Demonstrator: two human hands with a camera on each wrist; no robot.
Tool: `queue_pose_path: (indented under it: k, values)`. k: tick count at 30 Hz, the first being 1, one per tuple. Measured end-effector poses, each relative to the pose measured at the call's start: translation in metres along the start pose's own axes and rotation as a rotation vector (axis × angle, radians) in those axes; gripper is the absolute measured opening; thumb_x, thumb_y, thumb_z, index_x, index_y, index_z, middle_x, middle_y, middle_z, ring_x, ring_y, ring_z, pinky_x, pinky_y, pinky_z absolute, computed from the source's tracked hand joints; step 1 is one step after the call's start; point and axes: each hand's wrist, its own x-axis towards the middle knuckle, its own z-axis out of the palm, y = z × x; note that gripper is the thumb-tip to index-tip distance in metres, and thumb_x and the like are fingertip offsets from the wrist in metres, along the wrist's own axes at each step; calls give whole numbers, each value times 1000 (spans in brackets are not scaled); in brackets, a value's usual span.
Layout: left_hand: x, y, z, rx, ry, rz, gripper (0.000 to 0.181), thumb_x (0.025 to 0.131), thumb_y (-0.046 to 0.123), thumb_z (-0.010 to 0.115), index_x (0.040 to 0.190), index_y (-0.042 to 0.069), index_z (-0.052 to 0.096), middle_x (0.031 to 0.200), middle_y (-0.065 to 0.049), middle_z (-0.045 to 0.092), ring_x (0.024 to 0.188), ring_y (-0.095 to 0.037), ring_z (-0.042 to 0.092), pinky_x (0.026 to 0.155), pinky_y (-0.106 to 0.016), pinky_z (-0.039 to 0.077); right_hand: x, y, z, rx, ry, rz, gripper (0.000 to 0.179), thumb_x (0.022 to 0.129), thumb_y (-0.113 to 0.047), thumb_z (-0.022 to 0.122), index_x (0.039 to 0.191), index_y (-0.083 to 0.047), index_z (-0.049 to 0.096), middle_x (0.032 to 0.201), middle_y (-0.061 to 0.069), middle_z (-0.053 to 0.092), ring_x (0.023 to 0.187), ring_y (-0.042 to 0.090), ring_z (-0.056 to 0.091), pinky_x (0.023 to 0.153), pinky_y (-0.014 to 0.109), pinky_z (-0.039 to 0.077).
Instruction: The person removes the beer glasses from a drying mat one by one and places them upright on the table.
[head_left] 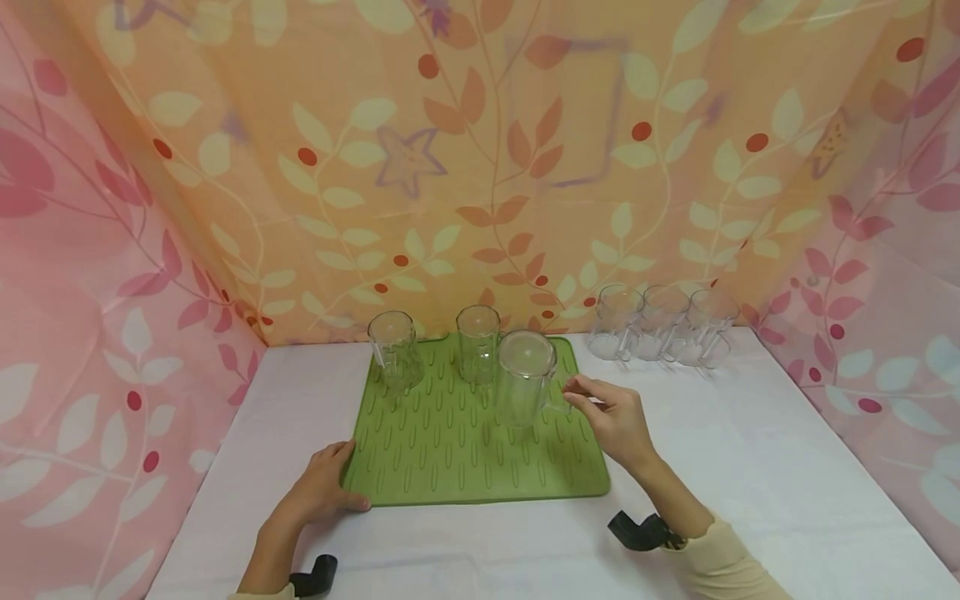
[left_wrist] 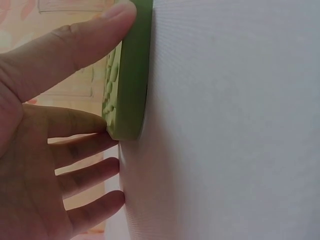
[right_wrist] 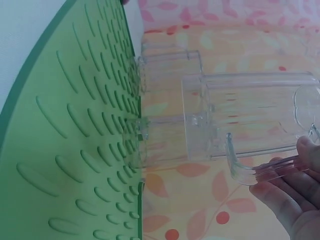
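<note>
My right hand (head_left: 617,419) pinches the handle of a clear glass mug (head_left: 523,383) over the right part of a green ridged mat (head_left: 442,467). The mug appears upside down, its closed end facing up; in the right wrist view a gap shows between its lower edge and the mat. Farther back on the mat stand two more mugs, a left one (head_left: 395,354) and a middle one (head_left: 477,346). My left hand (head_left: 318,483) rests at the mat's near left corner, its fingers (left_wrist: 80,122) fairly straight and its thumb along the front edge.
Three more clear mugs, among them a left one (head_left: 617,325) and a right one (head_left: 708,325), stand in a row at the table's back right. A white cloth covers the table (head_left: 720,433). Patterned curtains (head_left: 487,167) enclose the back and sides.
</note>
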Motion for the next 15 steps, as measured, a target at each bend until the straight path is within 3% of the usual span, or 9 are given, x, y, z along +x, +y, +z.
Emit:
queue_pose_path:
  k: [15]
  values:
    - [1,-3,0,2,-6,-12,111,62,32,91,146,-11,32,147,-33,37,136,-52,32,108,-65,33,1,2,1,9,-6,-28,17,80,7,72,97,5,74,86,14,76,82,-2,67,67,8,54]
